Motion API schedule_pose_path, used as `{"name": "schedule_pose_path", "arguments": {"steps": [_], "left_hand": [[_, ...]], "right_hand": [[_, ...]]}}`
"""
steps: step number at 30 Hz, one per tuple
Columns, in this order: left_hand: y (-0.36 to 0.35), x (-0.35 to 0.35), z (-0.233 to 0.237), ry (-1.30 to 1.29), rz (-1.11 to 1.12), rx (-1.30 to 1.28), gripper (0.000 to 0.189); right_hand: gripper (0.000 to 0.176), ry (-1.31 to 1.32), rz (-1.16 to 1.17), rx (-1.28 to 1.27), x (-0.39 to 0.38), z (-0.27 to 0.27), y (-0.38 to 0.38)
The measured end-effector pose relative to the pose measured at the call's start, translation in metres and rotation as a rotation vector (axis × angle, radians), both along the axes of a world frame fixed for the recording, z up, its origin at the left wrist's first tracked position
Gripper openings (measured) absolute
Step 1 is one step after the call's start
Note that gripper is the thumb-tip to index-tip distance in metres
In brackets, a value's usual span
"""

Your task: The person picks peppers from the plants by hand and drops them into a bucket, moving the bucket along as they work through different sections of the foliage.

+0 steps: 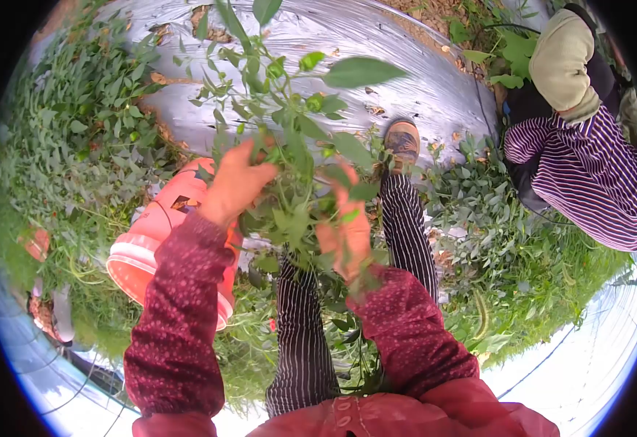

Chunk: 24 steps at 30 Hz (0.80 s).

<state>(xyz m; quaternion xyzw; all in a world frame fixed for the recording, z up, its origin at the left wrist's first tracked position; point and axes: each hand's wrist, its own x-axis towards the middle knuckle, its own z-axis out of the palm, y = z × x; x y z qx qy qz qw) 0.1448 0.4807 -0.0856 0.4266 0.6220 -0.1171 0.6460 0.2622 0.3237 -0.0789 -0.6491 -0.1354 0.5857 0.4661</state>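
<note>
A leafy green plant [289, 116] with slender stems and small bright-green pods or fruits rises between my two hands. My left hand [238, 182] is closed around part of it, thumb pointing inward, with some fingertips hidden by leaves. On the other side, my right hand [348, 229] is among the foliage, its thumb and fingers apart and somewhat blurred. No object shows in its palm. Beside my left forearm, a pinkish-red plastic bucket [162, 211] lies tilted among the plants, partly covered by the sleeve.
Silvery plastic sheeting [435, 80] covers the ground ahead. Dense leafy plants [78, 124] grow at left, with more [471, 197] at right. My shoe [402, 142] stands at the sheet's edge. Another person in striped clothing [588, 167] is bent close at the right.
</note>
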Motion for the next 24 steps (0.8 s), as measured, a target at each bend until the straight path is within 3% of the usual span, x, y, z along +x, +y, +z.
{"name": "schedule_pose_path", "arguments": {"steps": [1,2,3,4,6,8,10,13,14,16,17,18,19,21,22,23,24], "left_hand": [[-0.004,-0.003,0.003,-0.003,-0.008,0.003,0.039],[-0.005,-0.007,0.005,-0.076,0.115,-0.038,0.039],[-0.008,-0.010,0.009,-0.146,0.240,-0.083,0.040],[-0.016,-0.009,0.012,-0.142,0.264,-0.030,0.031],[-0.030,-0.012,0.016,-0.133,0.239,-0.033,0.031],[-0.050,-0.023,0.012,-0.138,0.132,0.067,0.026],[-0.069,-0.027,0.017,-0.133,0.164,0.065,0.025],[-0.076,-0.035,0.028,-0.096,0.141,0.060,0.025],[-0.080,-0.042,0.031,-0.129,0.117,0.099,0.025],[-0.096,-0.062,0.034,-0.151,0.087,0.125,0.026],[-0.103,-0.068,0.034,-0.132,-0.038,0.266,0.027],[-0.106,-0.073,0.032,-0.115,-0.164,0.410,0.028],[-0.110,-0.078,0.032,-0.114,-0.169,0.410,0.028],[-0.100,-0.062,0.051,0.021,-0.223,0.386,0.032],[-0.100,-0.058,0.054,0.041,-0.277,0.537,0.037],[-0.099,-0.056,0.058,0.043,-0.283,0.534,0.037],[-0.098,-0.054,0.063,0.058,-0.135,0.489,0.036]], "right_hand": [[0.049,0.515,-0.522,0.027,0.004,0.001,0.004],[0.049,0.346,-0.608,-0.182,0.007,-0.009,0.005],[0.049,0.343,-0.615,-0.182,0.008,-0.011,0.000],[0.051,0.462,-0.557,-0.305,0.010,-0.012,-0.004],[0.054,0.698,-0.430,-0.549,0.012,-0.010,-0.003],[0.054,0.684,-0.440,-0.487,0.003,-0.013,0.002],[0.054,0.674,-0.453,-0.435,-0.008,-0.017,0.001],[0.053,0.487,0.062,-0.346,-0.017,-0.032,-0.001],[0.056,0.665,-0.112,-0.250,-0.019,-0.021,0.007],[0.056,0.798,-0.130,-0.213,-0.027,-0.034,-0.004],[0.056,0.923,-0.143,-0.169,-0.029,-0.032,-0.001],[0.054,0.674,0.046,-0.249,-0.030,-0.023,0.005],[0.054,0.677,0.042,-0.248,-0.034,-0.023,0.003],[0.051,1.176,-0.351,0.025,-0.045,-0.029,-0.010],[0.043,1.308,-0.446,-0.133,-0.054,-0.038,-0.017],[0.043,1.312,-0.452,-0.133,-0.063,-0.041,-0.023],[0.039,0.842,-0.209,-0.073,-0.072,-0.043,-0.027]]}}
